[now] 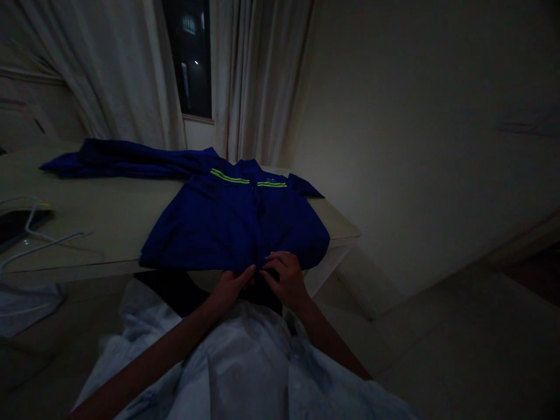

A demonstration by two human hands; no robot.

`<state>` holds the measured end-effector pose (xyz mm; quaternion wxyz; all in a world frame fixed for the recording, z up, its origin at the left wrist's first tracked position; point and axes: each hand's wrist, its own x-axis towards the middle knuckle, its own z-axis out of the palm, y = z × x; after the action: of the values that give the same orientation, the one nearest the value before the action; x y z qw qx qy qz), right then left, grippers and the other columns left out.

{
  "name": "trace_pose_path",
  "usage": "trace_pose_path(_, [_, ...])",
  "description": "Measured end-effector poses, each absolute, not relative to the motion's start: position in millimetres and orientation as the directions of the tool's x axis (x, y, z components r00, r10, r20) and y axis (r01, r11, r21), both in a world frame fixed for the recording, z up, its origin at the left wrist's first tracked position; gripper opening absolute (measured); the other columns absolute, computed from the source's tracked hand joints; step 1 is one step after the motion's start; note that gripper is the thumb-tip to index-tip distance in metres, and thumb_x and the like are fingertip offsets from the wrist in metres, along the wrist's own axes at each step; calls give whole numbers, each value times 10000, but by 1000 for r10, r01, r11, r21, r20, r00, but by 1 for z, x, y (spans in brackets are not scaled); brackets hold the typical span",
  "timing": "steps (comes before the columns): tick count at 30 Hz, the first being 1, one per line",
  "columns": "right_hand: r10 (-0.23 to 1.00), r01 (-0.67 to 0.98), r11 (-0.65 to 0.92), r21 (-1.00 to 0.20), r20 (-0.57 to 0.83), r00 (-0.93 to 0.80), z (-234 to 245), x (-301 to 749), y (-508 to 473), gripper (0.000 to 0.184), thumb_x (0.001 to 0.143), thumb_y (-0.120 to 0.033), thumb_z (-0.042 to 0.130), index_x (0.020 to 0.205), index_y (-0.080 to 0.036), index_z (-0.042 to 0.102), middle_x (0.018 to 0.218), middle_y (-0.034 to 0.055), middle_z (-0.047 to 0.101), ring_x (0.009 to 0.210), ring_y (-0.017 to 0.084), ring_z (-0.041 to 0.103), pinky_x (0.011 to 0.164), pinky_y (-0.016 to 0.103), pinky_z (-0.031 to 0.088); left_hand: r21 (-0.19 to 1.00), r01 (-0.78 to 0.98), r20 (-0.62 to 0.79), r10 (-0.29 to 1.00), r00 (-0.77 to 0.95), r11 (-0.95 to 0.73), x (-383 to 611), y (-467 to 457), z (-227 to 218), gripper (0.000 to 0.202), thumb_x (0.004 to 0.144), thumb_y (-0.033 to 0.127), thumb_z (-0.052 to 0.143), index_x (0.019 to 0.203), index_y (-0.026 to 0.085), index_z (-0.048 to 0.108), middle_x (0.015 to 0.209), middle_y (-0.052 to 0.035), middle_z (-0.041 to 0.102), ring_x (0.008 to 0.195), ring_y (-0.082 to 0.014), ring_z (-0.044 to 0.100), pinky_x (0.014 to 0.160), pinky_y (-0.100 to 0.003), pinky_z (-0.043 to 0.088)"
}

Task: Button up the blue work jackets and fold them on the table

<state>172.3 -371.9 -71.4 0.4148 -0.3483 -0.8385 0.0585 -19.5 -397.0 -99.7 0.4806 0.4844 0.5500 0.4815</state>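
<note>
A blue jacket [205,219] with yellow-green stripes across the chest lies front up on the table, its collar away from me. One sleeve stretches far to the left; the other shows only as a short piece at the right. My left hand [230,289] is closed on the bottom hem beside the front opening, thumb on top. Just right of it, my right hand [286,280] has bent fingers close to the lower end of the front opening. Whether those fingers hold the fabric or a zipper part is too dark to tell.
The jacket rests on a pale table [114,204]. A white wire hanger [52,239] and a dark flat object [20,224] lie at the left. Behind are curtains [262,76] and a dark window [192,58]. A bare wall [394,146] stands close on the right.
</note>
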Motion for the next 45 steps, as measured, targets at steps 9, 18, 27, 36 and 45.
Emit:
trace_pose_path(9, [687,498,723,-479,575,-445,-70,172,-366,134,873,-173,821,946,-264,755,1110,51,750,1155,252,662,1023,453,467,984,164,-75,996,46,67,-26,-402,-89,655,681,844,608,578,199,643,557,-5,552,584,-169,489,599,-301,376])
trace_pose_path(18, [777,381,627,-679,513,-365,-61,173,-370,46,917,-202,745,916,-248,751,1077,51,733,1087,217,676,1018,406,502,988,137,-75,996,51,68,-16,-398,-104,737,712,904,546,595,190,692,564,-30,580,594,-182,521,603,-301,399])
trace_pose_path(27, [779,440,627,-643,516,-356,-61,163,-363,120,923,-132,672,967,-241,696,1142,72,636,1142,238,616,1048,424,477,984,179,-9,996,89,-7,-22,-396,-100,617,737,796,607,614,195,680,582,-24,598,588,-174,508,600,-295,397])
trace_pose_path(36, [782,532,620,-577,512,-355,-53,159,-326,107,914,-132,692,960,-229,695,1136,75,608,1139,249,604,1058,440,459,956,284,28,988,154,-71,-22,-405,-100,523,859,689,563,683,209,677,664,-24,658,652,-198,586,666,-305,430])
trace_pose_path(45, [773,663,633,-401,373,-513,1,145,-200,83,938,-196,675,1014,-230,684,1152,45,646,1158,224,598,1058,402,436,913,401,24,993,119,-71,-12,-408,-94,518,897,678,524,869,214,753,767,-56,739,791,-254,682,807,-335,519])
